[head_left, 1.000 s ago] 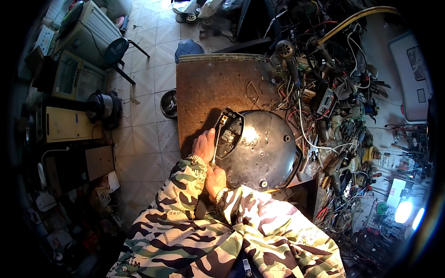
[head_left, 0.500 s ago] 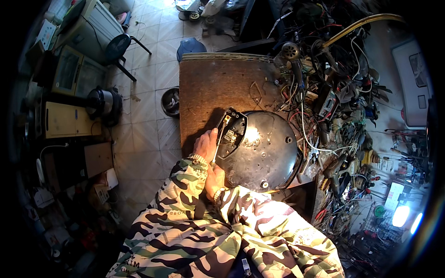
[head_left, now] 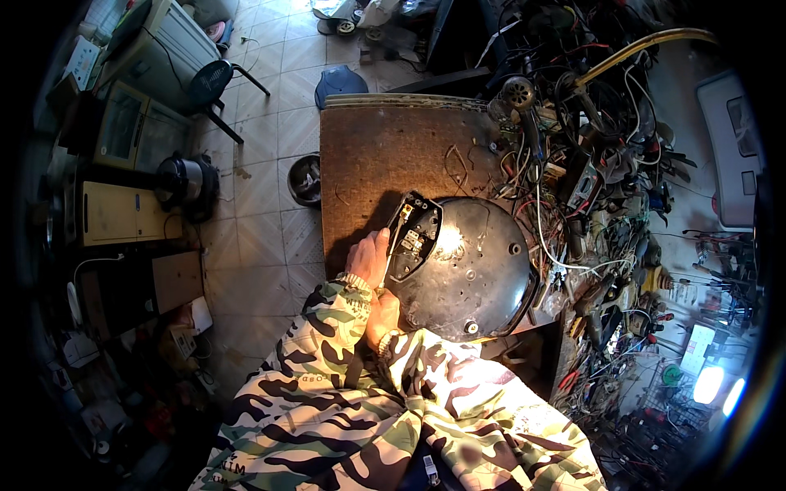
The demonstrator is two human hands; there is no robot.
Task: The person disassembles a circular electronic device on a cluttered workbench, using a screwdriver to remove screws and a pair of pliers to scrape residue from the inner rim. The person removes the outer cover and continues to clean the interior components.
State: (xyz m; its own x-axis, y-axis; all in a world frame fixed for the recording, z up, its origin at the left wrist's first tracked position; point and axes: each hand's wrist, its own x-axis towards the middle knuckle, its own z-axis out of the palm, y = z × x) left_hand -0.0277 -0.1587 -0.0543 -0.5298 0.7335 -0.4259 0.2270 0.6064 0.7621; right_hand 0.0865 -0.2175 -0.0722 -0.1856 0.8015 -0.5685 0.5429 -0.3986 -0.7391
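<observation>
A round black appliance base [head_left: 471, 278] lies on the wooden bench, with an open black housing [head_left: 422, 241] of small electrical parts at its upper left. My left hand [head_left: 367, 258] grips the housing's left side, fingers curled against it. Just below, my right hand [head_left: 383, 319] is closed on a screwdriver, its handle mostly hidden; the thin metal shaft [head_left: 390, 263] runs up along the housing's left part.
Tangled wires and tools [head_left: 589, 180] cover the bench's right side, under a gooseneck lamp [head_left: 518, 94]. The bench's wooden top [head_left: 393, 143] extends beyond the base. A dark bowl [head_left: 305, 180], a black stool [head_left: 211, 79] and cabinets [head_left: 127, 209] stand left.
The whole view has shifted slightly right over the last second. Both hands keep almost the same grip and position on the housing and screwdriver, the right hand's handle slightly more hidden.
</observation>
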